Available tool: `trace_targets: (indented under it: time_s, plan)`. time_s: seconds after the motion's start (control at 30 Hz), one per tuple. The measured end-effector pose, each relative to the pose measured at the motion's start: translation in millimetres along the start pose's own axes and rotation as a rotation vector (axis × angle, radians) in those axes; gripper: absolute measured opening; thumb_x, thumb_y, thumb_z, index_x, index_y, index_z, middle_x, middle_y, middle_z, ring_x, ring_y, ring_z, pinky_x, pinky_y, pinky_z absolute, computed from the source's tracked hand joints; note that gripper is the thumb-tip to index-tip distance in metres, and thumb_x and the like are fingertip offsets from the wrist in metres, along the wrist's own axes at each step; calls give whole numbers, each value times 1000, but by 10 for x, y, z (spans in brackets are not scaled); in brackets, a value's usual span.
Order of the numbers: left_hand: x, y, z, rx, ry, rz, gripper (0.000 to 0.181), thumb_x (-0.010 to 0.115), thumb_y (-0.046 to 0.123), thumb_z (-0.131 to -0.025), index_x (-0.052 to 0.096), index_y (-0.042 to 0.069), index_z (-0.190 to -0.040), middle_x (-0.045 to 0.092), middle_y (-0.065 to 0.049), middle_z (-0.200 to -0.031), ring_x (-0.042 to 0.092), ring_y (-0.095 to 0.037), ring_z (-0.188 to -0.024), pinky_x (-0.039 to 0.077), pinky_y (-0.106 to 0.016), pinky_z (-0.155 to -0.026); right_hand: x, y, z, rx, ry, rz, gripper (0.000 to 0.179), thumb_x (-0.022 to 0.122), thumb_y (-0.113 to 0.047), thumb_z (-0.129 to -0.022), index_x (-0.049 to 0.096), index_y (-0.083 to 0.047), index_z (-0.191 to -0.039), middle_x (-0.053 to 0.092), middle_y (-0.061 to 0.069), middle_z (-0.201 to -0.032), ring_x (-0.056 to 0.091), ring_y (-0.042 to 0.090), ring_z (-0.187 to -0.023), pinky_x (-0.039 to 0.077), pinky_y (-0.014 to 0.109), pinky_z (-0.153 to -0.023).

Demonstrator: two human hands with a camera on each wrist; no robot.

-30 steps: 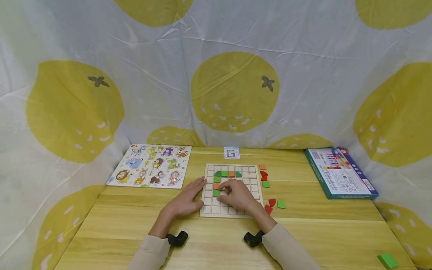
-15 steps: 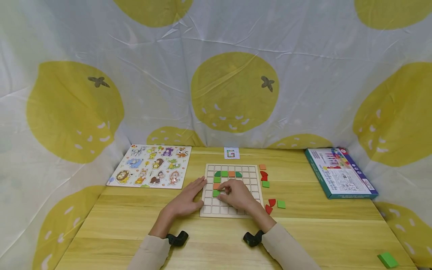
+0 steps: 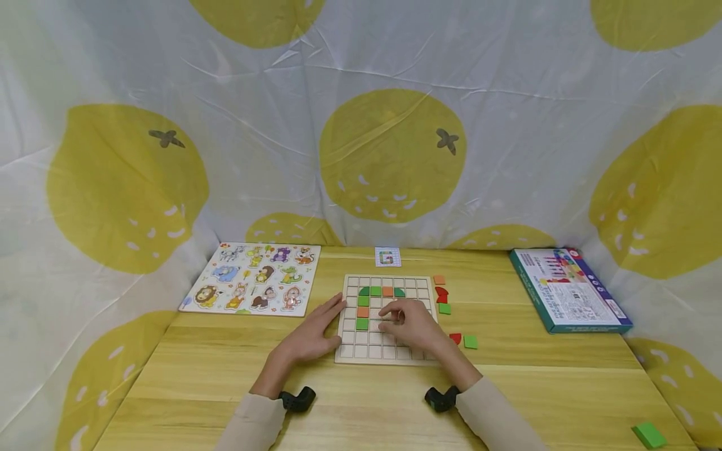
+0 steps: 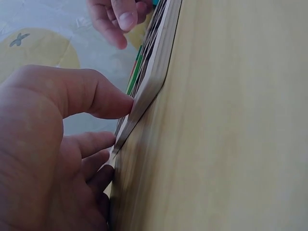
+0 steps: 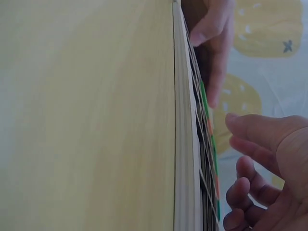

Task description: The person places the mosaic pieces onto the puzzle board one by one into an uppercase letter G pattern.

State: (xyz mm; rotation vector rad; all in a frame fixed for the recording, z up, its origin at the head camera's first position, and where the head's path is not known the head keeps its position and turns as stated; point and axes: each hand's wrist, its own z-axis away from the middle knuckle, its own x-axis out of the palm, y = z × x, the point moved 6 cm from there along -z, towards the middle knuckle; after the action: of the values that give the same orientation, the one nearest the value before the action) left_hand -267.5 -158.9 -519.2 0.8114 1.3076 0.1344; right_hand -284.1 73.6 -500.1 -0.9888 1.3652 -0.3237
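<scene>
A wooden grid board (image 3: 352, 354) lies mid-table in the head view. A green square tile (image 3: 362, 324), an orange tile (image 3: 363, 311) and another green tile (image 3: 363, 300) sit in a column on its left part. A row at the column's top runs from one dark green quarter-round (image 3: 364, 291) to another (image 3: 399, 292). My left hand (image 3: 309, 335) rests against the board's left edge, fingers extended; in the left wrist view its thumb (image 4: 113, 103) touches the board's side. My right hand (image 3: 414, 326) hovers over the board, thumb and index finger apart, other fingers loosely curled, holding nothing.
Right of the board lie an orange tile (image 3: 439, 279), red pieces (image 3: 442, 294) and green tiles (image 3: 470, 342). Behind it is a pattern card (image 3: 388, 257). An animal puzzle (image 3: 242, 279) stands left, a game box (image 3: 570, 291) right, a green piece (image 3: 648, 435) near front right.
My right hand has drawn back to the right, away from the lowest green tile, which stays on the board. The left hand keeps its place.
</scene>
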Motion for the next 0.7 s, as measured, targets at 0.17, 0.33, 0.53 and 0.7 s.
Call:
trace_targets:
  time_s: [0.17,0.33,0.53,0.7]
  plan:
    - [-15,16,3,6,16,-13,81,60,25,-87,34,11,-162,21,-3,-173,23,-30,-158,32,-52,-123,-196,155,100,35,34,-5,18,80,-23,-89,80,-16,-106,59,-5,-81,49,13,-71,42,25,-64]
    - [-32,25,2,7,29,-9,80,62,24,-86,37,11,-161,25,-4,-172,25,-30,-158,35,-53,-121,-427,285,195,74,67,5,19,80,-22,-89,80,-14,-106,58,-2,-82,49,14,-71,40,25,-64]
    - [-20,12,3,14,20,-12,81,62,24,-86,35,11,-162,23,-4,-172,23,-30,-158,34,-53,-122,-643,471,288,111,100,9,21,81,-21,-89,79,-10,-108,58,0,-83,48,15,-69,40,24,-61]
    - [-8,6,8,10,18,0,81,61,25,-87,34,12,-162,22,-1,-173,24,-28,-159,33,-52,-123,-797,651,326,143,133,22,22,80,-19,-90,78,-8,-110,60,2,-85,49,18,-71,41,25,-59]
